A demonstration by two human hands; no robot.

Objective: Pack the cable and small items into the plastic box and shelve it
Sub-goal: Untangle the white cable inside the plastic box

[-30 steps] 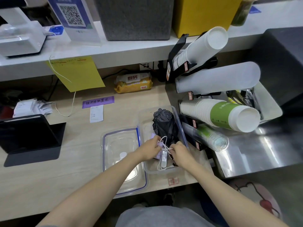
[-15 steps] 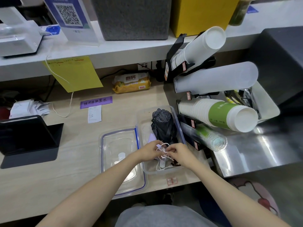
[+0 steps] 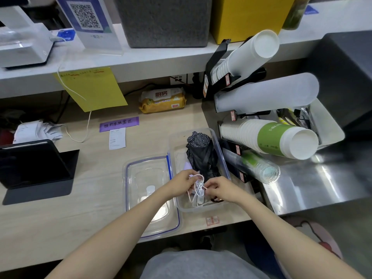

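Within 1 second both hands — left hand [image 3: 182,183], right hand [image 3: 219,188] — had lifted the white cable [image 3: 198,187] above the plastic box [image 3: 225,168], fingers pinching it for coiling

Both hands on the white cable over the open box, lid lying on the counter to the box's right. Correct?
Not quite: the head view shows the lid lying left of the plastic box, not right. Left hand and right hand do hold the white cable over it.

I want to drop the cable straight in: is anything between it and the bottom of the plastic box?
Both hands, left and right, hold the white cable over the near end of the plastic box. Its lid lies off beside it. A black folded umbrella fills the far part; the near floor looks mostly free.
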